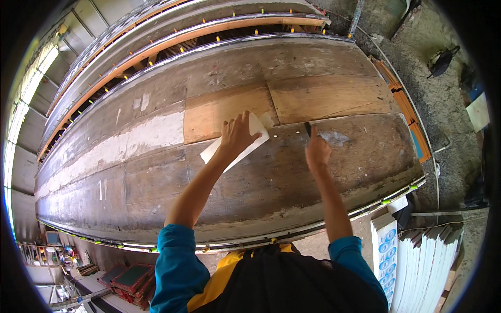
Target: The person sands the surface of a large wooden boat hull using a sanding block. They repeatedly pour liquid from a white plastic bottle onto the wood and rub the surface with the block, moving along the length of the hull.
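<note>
My left hand [239, 134] lies with its fingers spread over a cream-white flat sheet [259, 127], pressing on it near the middle of a large wooden-panelled table [250, 193]. Whether the sheet is paper or something stiffer I cannot tell. Beyond its far right corner, a pale translucent strip [266, 120] rests on the wood. My right hand [318, 152] is closed around a thin dark tool [308, 129], which points up and away over the seam between panels. The rest of the tool is hidden in my grip. Small white bits [297, 132] lie between my hands.
Newer, lighter plywood panels [329, 96] are set into the worn brown top. Along the far edge runs an orange beam [209, 34] with yellow pegs. White stacked sheets [428, 271] stand at the lower right, red-framed panels [130, 276] at the lower left. Orange boards [412, 122] lie beside the right end.
</note>
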The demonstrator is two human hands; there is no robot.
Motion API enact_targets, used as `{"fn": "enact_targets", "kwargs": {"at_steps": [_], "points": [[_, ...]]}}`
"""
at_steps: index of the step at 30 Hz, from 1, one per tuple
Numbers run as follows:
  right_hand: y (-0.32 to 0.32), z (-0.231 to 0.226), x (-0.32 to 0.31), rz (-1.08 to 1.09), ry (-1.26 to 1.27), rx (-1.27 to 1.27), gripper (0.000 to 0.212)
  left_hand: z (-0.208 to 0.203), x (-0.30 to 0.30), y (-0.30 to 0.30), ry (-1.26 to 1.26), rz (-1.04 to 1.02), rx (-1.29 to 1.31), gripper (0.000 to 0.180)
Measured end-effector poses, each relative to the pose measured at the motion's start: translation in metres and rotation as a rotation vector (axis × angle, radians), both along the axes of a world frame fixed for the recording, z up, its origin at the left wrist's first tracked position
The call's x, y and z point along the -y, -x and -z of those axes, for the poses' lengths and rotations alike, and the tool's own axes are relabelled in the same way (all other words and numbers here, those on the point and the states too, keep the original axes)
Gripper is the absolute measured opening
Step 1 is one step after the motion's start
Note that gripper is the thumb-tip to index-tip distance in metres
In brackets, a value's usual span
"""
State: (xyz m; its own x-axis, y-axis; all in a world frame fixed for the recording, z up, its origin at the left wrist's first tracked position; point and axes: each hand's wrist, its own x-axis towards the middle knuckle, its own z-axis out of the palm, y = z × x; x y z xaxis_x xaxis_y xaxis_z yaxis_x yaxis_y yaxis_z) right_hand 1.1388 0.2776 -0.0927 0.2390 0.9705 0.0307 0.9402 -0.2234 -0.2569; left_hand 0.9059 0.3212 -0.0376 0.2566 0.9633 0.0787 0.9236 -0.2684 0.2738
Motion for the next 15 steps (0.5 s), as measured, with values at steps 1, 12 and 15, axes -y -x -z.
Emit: {"fn": "enact_targets", "kwargs": {"at_steps": [1, 12, 15], "points": [[0.019, 0.001, -0.002, 0.020, 0.051, 0.017, 0.043, -0.002, 0.003, 0.007, -0.005, -0.012, 0.040, 0.071], [0.000, -0.007, -0.026, 0.107, -0.080, 0.011, 0.051, -0.028, 0.063, 0.089, -0.141, -0.297, 0.476, 0.069], [0.036, 0.002, -0.021, 0.093, -0.083, 0.044, 0.047, -0.021, 0.073, 0.103, -0.194, -0.332, 0.535, 0.072]]}}
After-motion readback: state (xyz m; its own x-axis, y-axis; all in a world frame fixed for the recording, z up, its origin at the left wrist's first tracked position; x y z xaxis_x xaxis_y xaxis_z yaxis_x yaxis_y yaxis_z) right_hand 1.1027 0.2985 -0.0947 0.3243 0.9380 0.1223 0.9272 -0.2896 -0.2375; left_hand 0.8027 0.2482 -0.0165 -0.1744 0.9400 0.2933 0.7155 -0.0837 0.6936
